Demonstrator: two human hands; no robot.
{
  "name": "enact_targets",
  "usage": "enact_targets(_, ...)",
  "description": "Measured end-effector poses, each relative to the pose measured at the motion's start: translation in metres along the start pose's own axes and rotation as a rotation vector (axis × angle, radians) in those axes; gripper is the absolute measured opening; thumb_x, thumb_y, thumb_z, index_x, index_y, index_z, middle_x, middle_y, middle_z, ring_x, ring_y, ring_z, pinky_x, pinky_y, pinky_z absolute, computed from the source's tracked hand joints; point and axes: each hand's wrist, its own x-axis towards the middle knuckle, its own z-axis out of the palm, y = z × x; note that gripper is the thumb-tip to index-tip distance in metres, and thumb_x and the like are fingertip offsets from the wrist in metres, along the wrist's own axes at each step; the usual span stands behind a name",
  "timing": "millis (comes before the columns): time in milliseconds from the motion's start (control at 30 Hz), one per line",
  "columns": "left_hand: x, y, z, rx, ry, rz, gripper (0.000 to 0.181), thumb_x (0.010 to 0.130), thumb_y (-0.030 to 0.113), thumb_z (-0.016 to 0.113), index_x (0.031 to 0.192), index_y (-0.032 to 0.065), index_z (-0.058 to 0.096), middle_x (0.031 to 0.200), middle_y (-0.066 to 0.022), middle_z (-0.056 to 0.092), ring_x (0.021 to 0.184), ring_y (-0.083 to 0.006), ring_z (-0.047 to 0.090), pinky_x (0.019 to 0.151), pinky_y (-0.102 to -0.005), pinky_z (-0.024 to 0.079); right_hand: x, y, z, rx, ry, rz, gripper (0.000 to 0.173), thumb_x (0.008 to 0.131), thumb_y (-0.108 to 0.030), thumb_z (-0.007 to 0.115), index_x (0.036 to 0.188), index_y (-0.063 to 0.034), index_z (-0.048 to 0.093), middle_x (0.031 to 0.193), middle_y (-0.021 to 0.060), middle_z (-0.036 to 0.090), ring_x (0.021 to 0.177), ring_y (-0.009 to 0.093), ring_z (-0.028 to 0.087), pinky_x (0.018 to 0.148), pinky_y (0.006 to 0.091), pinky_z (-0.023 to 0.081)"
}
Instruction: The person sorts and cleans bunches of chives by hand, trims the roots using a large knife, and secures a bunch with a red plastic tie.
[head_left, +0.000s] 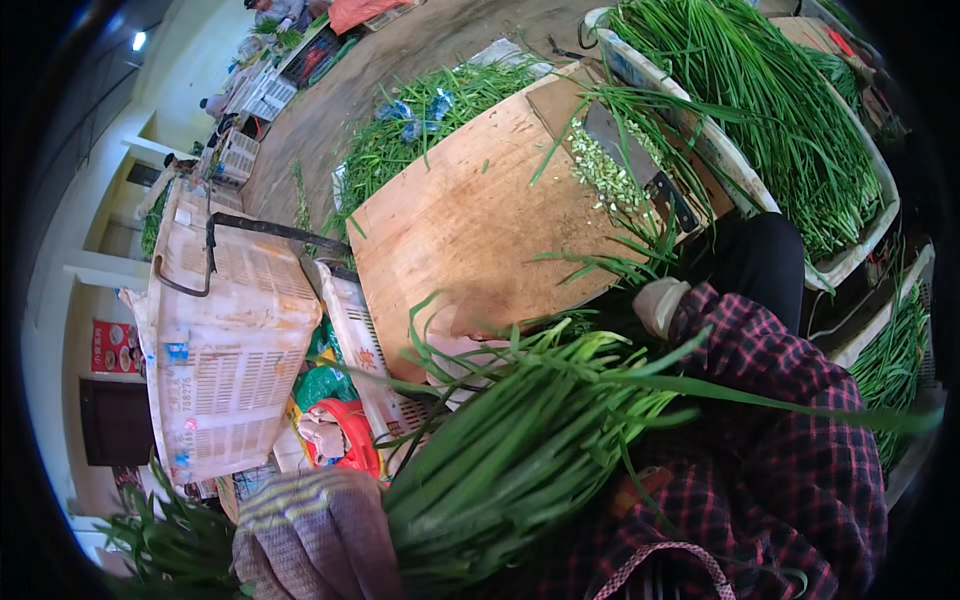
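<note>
My left hand (319, 536), in a grey knitted glove, is closed around a large bunch of garlic chives (510, 450). The bunch slants across my lap, its paler ends at upper right. Dark leaves (165, 540) stick out past the glove at lower left. From a red and black checked sleeve, my right hand (660, 306) shows only part of a pale glove beside the board's near edge; its fingers are hidden. Ahead lies a wooden board (457, 225). A cleaver (619, 142) with a black handle rests at its right end, among chopped pale stem pieces (600, 172).
A white tub (757, 176) heaped with long chives stands at right, a crate of greens (892, 375) below it. Loose leaves (450, 90) lie beyond the board. At left are a white plastic crate (232, 360), a metal hook (210, 255) and a red container (360, 435). People work farther back.
</note>
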Motion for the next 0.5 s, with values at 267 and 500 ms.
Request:
enact_targets(267, 0.017, 0.025, -0.053, -0.101, 0.269, -0.038, 0.019, 0.088, 0.027, 0.064, 0.076, 0.0127, 0.059, 0.073, -0.0013, 0.06, 0.07, -0.0169, 0.057, 0.085, -0.035, 0.046, -0.038, -0.094, -0.08, 0.811, 0.373, -0.798, 0.053, 0.089, -0.039, 0.061, 0.132, -0.0093, 0.052, 0.106, 0.0174, 0.066, 0.098, 0.036, 0.064, 0.082, 0.0391, 0.052)
enact_targets(500, -0.049, 0.065, -0.101, 0.191, 1.192, -0.03, 0.031, 0.09, 0.039, 0.061, 0.08, 0.0097, 0.061, 0.079, -0.0053, 0.063, 0.083, -0.0239, 0.061, 0.089, -0.0445, 0.048, -0.105, -0.064, -0.043, 1.986, -0.101, -1.059, 0.06, 0.091, -0.042, 0.059, 0.138, -0.0083, 0.044, 0.118, 0.0179, 0.06, 0.103, 0.034, 0.062, 0.084, 0.0406, 0.053)
